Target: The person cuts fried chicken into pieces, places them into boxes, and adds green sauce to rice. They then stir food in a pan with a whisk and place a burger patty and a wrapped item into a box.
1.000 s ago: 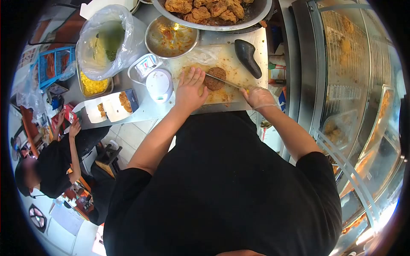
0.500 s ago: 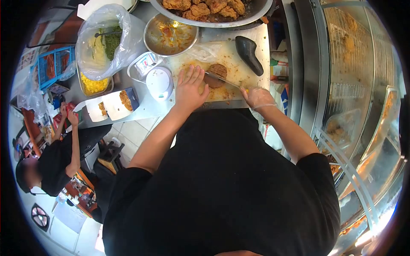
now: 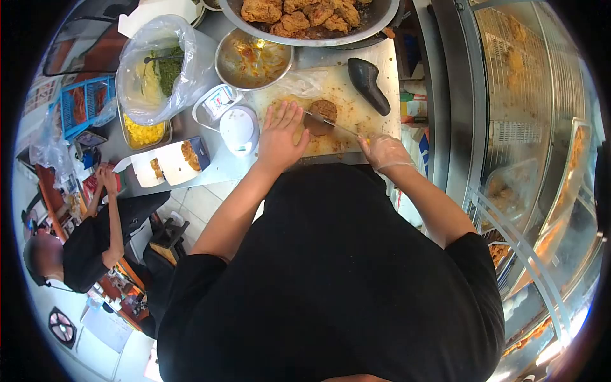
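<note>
On the stained cutting board [image 3: 340, 76], a round brown patty [image 3: 324, 109] lies with a knife [image 3: 320, 124] across its near side. My right hand [image 3: 387, 151], in a clear plastic glove, is closed around the knife's handle. The blade points left, and its tip end reaches the fingers of my left hand [image 3: 280, 135]. That hand lies palm down on the board's left part with its fingers stretched out; whether it presses on anything underneath is hidden. A crumpled clear plastic piece [image 3: 301, 83] sits just beyond the patty.
Fried chicken fills a large metal bowl [image 3: 312, 42]; a smaller sauce-stained bowl [image 3: 230, 73] stands beside it. Left are a white device [image 3: 239, 130], a food box [image 3: 180, 170], yellow food [image 3: 144, 132] and a bagged container [image 3: 199, 63]. A black curved object [image 3: 368, 86] lies right. A co-worker [image 3: 83, 248] stands left.
The blade has shifted slightly nearer me and shows more of its flat side below the patty. My left hand stays in about the same place. The camera view has moved a little.
</note>
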### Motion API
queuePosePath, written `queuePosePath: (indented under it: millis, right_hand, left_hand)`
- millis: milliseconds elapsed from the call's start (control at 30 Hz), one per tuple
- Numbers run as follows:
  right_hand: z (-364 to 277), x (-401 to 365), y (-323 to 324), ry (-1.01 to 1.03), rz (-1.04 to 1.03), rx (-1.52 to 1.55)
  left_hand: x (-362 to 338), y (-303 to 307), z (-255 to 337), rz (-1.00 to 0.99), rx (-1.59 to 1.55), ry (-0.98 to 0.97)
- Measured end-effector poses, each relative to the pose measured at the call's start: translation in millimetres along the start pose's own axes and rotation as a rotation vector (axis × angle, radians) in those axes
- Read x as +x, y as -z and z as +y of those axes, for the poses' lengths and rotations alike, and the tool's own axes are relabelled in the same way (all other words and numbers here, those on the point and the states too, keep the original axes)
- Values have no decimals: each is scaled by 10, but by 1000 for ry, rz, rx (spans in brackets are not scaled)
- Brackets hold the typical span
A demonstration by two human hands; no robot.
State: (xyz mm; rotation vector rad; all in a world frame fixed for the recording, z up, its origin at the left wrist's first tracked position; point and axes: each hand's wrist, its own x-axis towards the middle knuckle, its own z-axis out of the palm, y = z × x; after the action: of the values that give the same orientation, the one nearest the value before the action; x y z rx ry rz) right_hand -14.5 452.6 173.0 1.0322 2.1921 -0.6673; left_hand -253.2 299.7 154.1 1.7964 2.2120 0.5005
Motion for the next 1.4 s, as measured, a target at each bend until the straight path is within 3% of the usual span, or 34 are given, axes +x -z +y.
queuePosePath:
  millis: [167, 467, 567, 700, 833, 900, 967, 1033, 1100, 1200, 1400]
  right_hand:
    - [-55, -180, 134, 11, -15, 22]
    - [-35, 77, -126, 20, -49, -56]
    - [20, 144, -256, 56, 74, -31]
    - [-40, 30, -92, 54, -29, -22]
    - [31, -124, -222, -7, 62, 112]
    - [41, -310, -194, -58, -30, 134]
    - [132, -416, -298, -126, 235, 297]
    - [182, -412, -307, -209, 215, 272]
    - [172, -387, -310, -292, 186, 249]
    - [147, -234, -462, -180, 524, 283]
    - [3, 158, -432, -140, 690, 295]
  left_hand:
    - [-49, 204, 106, 0, -6, -10]
    - [-144, -186, -38, -52, 39, 53]
    - [-162, -157, -46, -23, 26, 18]
    - [-185, -142, -85, -32, 28, -8]
    - [-117, 100, -60, 19, -29, -104]
    - [-87, 188, 15, 120, -84, -80]
    - [-90, 146, 14, 226, -139, -60]
    - [-109, -3, -74, 22, -136, 47]
    - [-41, -84, -36, 15, -122, 56]
    - [100, -228, 8, 13, -104, 77]
    - [290, -396, -79, -38, -166, 150]
